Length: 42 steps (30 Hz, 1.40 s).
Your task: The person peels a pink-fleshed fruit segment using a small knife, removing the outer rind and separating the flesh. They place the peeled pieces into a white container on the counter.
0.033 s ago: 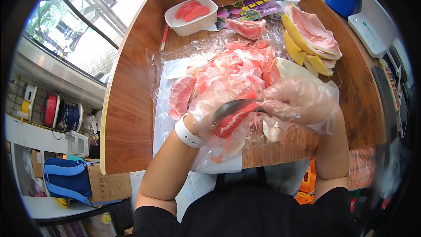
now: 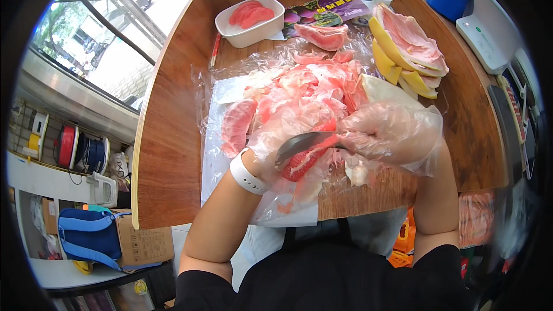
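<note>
My left hand (image 2: 276, 132), in a clear plastic glove, is closed around a peeled red pomelo segment (image 2: 300, 164). Into my right hand (image 2: 397, 132), gloved too, runs a dark, curved, blade-like tool (image 2: 299, 145), gripped by its near end. The blade lies across the segment, and its exact kind is unclear. Beyond both hands spreads a heap of pink membrane scraps (image 2: 302, 89) on clear plastic. An unpeeled-membrane pomelo segment (image 2: 238, 126) rests left of the heap, and another segment (image 2: 322, 35) sits behind it.
A white bowl (image 2: 250, 35) with peeled pomelo flesh stands at the back left, near a red pen-like stick (image 2: 215, 50). Thick yellow pomelo rinds (image 2: 412, 46) are stacked at the right. A purple printed packet (image 2: 328, 7) lies behind. Raised wooden sides (image 2: 167, 109) border the table.
The dark tool's blade has tilted slightly and shifted a little to the left over the segment. Both hands otherwise keep nearly the same place.
</note>
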Each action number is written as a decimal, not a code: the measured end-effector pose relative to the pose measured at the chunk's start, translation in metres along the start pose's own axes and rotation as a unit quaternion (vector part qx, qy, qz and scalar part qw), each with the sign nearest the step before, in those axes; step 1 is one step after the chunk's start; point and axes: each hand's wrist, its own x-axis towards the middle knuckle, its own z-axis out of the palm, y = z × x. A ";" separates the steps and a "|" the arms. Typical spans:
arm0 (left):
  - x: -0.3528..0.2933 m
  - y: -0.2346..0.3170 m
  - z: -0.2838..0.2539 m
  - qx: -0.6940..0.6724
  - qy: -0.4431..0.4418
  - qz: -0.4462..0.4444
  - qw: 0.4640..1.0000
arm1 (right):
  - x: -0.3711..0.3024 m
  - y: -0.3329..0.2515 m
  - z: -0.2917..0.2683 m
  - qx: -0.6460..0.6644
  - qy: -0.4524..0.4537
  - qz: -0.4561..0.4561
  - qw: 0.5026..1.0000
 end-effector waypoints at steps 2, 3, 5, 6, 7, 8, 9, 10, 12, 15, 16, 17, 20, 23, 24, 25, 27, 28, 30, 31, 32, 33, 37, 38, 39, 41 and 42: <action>-0.003 -0.008 -0.004 0.063 -0.043 0.054 0.996 | -0.001 -0.003 0.001 0.054 -0.008 0.031 0.998; -0.004 -0.010 -0.004 0.009 -0.047 0.044 0.998 | -0.002 -0.006 -0.001 0.145 -0.023 0.085 0.985; -0.008 -0.011 0.005 -0.425 0.012 -0.120 0.897 | -0.002 -0.009 -0.001 0.203 -0.036 0.123 0.971; -0.008 -0.009 0.010 -0.460 0.023 -0.123 0.879 | -0.001 -0.009 -0.002 0.172 -0.031 0.111 0.978; -0.007 -0.006 0.014 -0.494 0.034 -0.127 0.860 | -0.001 -0.009 -0.003 0.141 -0.028 0.099 0.985; -0.007 -0.008 0.013 -0.471 0.037 -0.132 0.871 | 0.000 -0.004 -0.002 0.067 -0.013 0.041 0.997; -0.008 -0.009 0.012 -0.447 0.041 -0.138 0.883 | 0.001 0.002 0.000 -0.009 0.003 -0.018 1.000; -0.009 -0.016 0.007 -0.364 0.036 -0.145 0.919 | 0.002 0.004 0.002 -0.084 0.018 -0.077 0.993; -0.008 -0.019 0.005 -0.283 0.051 -0.148 0.946 | -0.001 0.000 0.000 0.044 -0.001 0.033 0.998; -0.003 -0.013 0.012 -0.211 0.091 -0.094 0.969 | 0.002 -0.003 0.002 0.028 0.004 0.042 0.999; -0.002 -0.010 0.014 -0.128 0.090 -0.045 0.987 | 0.002 -0.003 0.003 -0.012 0.011 0.019 1.000; -0.001 -0.008 0.013 -0.045 0.082 -0.010 0.996 | 0.002 -0.003 0.003 0.003 0.006 0.035 0.999; 0.002 0.001 0.008 0.068 0.091 0.007 0.993 | 0.000 -0.003 -0.001 0.053 -0.014 0.078 0.995; 0.009 0.012 0.010 -0.256 0.167 -0.168 0.937 | 0.002 0.002 -0.005 0.143 -0.009 0.089 0.986; 0.010 0.013 0.011 -0.348 0.182 -0.196 0.898 | 0.002 0.002 -0.004 0.187 0.019 0.084 0.979; 0.010 0.010 0.011 -0.363 0.169 -0.157 0.903 | 0.002 0.001 -0.002 0.230 0.046 0.078 0.969; 0.014 0.009 0.014 -0.337 0.185 -0.120 0.915 | 0.004 0.001 0.013 0.335 0.136 0.072 0.929; 0.019 0.013 0.018 -0.296 0.213 -0.122 0.923 | 0.008 0.005 0.020 0.374 0.165 0.057 0.911; 0.011 -0.003 0.017 -0.280 0.255 -0.113 0.919 | 0.014 0.004 0.020 0.304 0.183 0.036 0.934; 0.006 -0.016 0.014 -0.217 0.261 -0.104 0.935 | 0.016 0.003 0.022 0.297 0.185 0.011 0.937; 0.002 -0.027 0.012 -0.153 0.265 -0.095 0.947 | 0.018 0.002 0.026 0.289 0.187 -0.014 0.939; 0.002 -0.029 0.011 -0.060 0.271 -0.072 0.958 | 0.020 0.003 0.030 0.282 0.189 -0.038 0.940; 0.007 -0.021 0.013 0.391 0.295 0.058 0.870 | 0.027 0.014 0.040 0.160 0.257 -0.142 0.943; 0.010 -0.015 0.015 0.499 0.289 0.093 0.812 | 0.024 0.012 0.040 0.162 0.260 -0.130 0.943; 0.012 -0.008 0.015 0.600 0.281 0.126 0.739 | 0.022 0.008 0.040 0.165 0.262 -0.120 0.943; 0.019 0.015 0.022 0.105 0.382 -0.068 0.916 | 0.020 0.006 0.039 0.298 0.221 -0.036 0.928; 0.023 0.023 0.024 -0.167 0.387 -0.156 0.893 | 0.019 0.004 0.037 0.268 0.239 -0.031 0.933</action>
